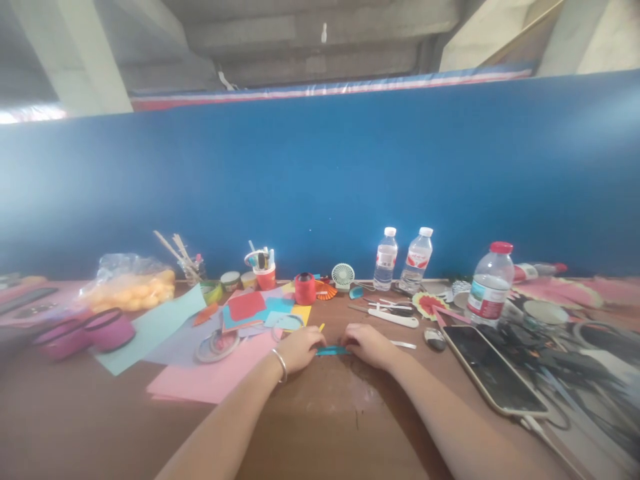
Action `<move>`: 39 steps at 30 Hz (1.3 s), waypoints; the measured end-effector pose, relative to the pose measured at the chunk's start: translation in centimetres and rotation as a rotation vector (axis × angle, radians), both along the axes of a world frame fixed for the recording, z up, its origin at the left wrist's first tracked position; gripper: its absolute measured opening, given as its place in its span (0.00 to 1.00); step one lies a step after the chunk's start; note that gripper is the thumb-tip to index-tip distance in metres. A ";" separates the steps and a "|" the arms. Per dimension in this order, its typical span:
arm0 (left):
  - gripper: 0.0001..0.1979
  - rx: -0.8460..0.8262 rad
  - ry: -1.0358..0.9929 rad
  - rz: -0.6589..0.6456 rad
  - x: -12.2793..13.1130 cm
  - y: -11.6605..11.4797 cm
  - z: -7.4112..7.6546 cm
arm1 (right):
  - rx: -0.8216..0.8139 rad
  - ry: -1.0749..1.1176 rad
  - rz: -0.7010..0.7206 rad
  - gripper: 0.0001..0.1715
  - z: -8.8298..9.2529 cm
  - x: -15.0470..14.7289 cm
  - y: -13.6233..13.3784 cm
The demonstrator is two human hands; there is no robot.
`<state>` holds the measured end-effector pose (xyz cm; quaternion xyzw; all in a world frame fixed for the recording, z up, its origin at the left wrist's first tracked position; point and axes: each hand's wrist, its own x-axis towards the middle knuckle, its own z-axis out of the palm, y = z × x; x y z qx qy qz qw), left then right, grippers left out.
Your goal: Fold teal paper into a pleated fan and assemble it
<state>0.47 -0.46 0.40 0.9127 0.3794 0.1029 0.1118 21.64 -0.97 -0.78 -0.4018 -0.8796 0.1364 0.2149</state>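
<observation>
A narrow blue strip [333, 351], which looks like folded paper, lies on the brown table between my hands. My left hand [299, 348], with a silver bangle at the wrist, has its curled fingers closed on the strip's left end. The right end is pinched under the bent fingers of my right hand [369, 345]. Pink paper sheets [215, 373] lie just left of my left hand. Beyond my right hand rests a white-handled cutter [394, 317], with a thin white strip [403, 345] nearer to me. My fingertips are partly hidden.
Tape rolls [217, 345] and coloured papers [245, 310] spread to the left, near a bag of orange balls [133, 283]. At the back stand a small fan [343, 276] and water bottles [385, 260]. On the right are a phone [495, 370], cables and a large bottle [491, 283].
</observation>
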 end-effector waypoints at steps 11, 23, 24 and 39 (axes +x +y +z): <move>0.12 0.139 0.251 -0.029 1.0 -0.7 0.9 | 0.077 -0.157 0.025 0.13 0.5 -0.3 -0.5; 0.06 0.001 0.151 0.185 0.9 -0.8 0.7 | -0.048 -0.115 -0.082 0.07 0.7 -0.3 -0.7; 0.06 -0.022 0.139 0.190 0.9 -0.9 0.8 | -0.057 -0.114 -0.090 0.07 0.7 -0.4 -0.7; 0.08 0.133 0.081 0.074 2.5 -1.6 -0.1 | 0.128 -0.163 -0.066 0.04 -0.2 -0.8 -0.8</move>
